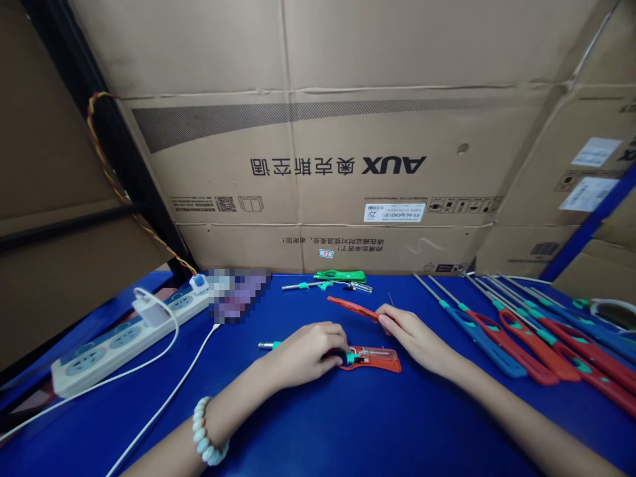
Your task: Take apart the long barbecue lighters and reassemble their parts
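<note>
An opened long-nosed lighter [381, 361] lies on the blue table, its orange-red shell showing a clear fuel tank and green parts inside. My left hand [318, 351] is closed on its middle, thumb and fingers about the trigger area; the metal nozzle [265, 345] pokes out on the left. Part of the lighter is hidden under that hand. My right hand [405, 331] pinches an orange-red shell half [354, 307] by its right end, raised above the table and apart from the lighter.
Behind lie a green shell [340, 275] and loose lighter innards [322, 285]. Several assembled lighters [501, 341] are spread at the right, near a tape roll [616, 313]. A power strip [114, 341] with white cables stands left. A cardboard wall [322, 139] closes the back.
</note>
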`<move>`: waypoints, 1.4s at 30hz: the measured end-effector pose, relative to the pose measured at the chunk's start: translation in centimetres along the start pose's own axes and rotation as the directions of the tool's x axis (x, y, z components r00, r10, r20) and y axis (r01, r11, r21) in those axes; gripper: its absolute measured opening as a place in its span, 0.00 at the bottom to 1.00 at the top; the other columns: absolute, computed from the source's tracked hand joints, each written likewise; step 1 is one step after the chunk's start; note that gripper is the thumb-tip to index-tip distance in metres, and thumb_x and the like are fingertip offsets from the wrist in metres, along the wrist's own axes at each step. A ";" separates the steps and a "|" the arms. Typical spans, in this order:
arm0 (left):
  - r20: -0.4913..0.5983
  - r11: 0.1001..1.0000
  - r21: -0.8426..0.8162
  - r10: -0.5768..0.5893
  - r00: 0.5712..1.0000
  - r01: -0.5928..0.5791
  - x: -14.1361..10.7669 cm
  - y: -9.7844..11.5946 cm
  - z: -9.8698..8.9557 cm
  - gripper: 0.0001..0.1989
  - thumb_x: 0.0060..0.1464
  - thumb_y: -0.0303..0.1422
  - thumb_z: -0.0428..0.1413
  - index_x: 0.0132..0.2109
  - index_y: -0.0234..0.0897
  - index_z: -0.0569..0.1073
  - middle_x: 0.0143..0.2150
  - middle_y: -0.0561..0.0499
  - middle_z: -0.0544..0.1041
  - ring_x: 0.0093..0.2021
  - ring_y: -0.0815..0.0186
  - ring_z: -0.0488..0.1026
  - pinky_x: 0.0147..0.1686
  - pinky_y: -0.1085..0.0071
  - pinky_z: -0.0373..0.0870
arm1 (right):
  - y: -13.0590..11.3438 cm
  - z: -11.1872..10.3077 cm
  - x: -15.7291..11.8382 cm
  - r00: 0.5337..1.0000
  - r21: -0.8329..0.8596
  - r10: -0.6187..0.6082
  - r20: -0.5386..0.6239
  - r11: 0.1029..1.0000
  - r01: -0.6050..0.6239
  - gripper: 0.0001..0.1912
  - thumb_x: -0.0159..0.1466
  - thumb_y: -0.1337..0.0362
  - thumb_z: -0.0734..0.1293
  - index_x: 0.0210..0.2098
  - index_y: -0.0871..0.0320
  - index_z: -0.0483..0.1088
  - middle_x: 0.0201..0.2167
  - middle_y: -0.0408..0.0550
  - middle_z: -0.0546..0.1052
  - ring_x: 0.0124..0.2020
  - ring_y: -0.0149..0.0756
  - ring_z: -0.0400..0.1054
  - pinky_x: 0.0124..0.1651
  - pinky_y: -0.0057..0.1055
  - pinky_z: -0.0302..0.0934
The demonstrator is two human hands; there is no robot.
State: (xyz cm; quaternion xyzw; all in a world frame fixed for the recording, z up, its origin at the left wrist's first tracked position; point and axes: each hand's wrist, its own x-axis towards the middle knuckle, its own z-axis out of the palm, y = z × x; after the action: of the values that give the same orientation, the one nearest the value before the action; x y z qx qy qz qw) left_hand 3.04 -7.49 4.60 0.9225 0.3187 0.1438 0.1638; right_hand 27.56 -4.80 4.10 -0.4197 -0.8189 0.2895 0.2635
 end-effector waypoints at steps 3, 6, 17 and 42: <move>0.007 1.000 -0.014 -0.005 1.000 0.006 0.0 0.0 -0.1 0.09 0.55 0.22 0.55 0.42 0.37 0.74 0.44 0.50 0.74 0.44 0.64 0.72 0.44 0.72 0.66 | -0.4 -0.6 -0.3 0.998 0.018 0.025 0.063 0.999 -0.026 0.18 0.70 0.51 0.52 0.31 0.55 0.60 0.27 0.41 0.65 0.29 0.33 0.60 0.35 0.30 0.55; 0.007 1.000 -0.008 -0.011 1.000 0.011 0.0 0.1 -0.1 0.09 0.55 0.21 0.55 0.42 0.36 0.74 0.44 0.50 0.74 0.44 0.64 0.72 0.45 0.72 0.66 | -0.7 -1.1 -0.7 0.982 0.108 0.045 0.183 0.992 -0.065 0.18 0.70 0.50 0.50 0.33 0.55 0.58 0.26 0.40 0.66 0.27 0.32 0.61 0.35 0.30 0.57; -0.005 1.000 0.008 -0.009 1.000 0.010 -0.2 -0.3 0.4 0.09 0.55 0.20 0.55 0.41 0.36 0.74 0.44 0.51 0.74 0.43 0.65 0.72 0.44 0.73 0.67 | -1.6 -0.7 -1.1 0.962 0.002 0.068 0.264 0.997 -0.071 0.16 0.71 0.53 0.50 0.35 0.55 0.59 0.27 0.41 0.70 0.30 0.34 0.65 0.37 0.33 0.57; -0.095 0.919 -0.373 -0.176 0.980 0.129 -0.1 -2.5 -1.5 0.09 0.56 0.25 0.54 0.43 0.35 0.76 0.43 0.48 0.75 0.42 0.65 0.72 0.45 0.67 0.68 | 0.0 -0.6 -0.8 0.964 0.434 0.031 0.264 0.889 -0.148 0.19 0.69 0.47 0.52 0.36 0.56 0.57 0.28 0.44 0.73 0.27 0.32 0.66 0.32 0.32 0.61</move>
State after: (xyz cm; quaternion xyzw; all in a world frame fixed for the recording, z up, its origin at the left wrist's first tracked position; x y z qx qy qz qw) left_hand 1.04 -5.38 4.98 0.8372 0.3673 0.2453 0.3224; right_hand 28.38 -5.32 4.39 -0.3452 -0.7358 0.5332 0.2346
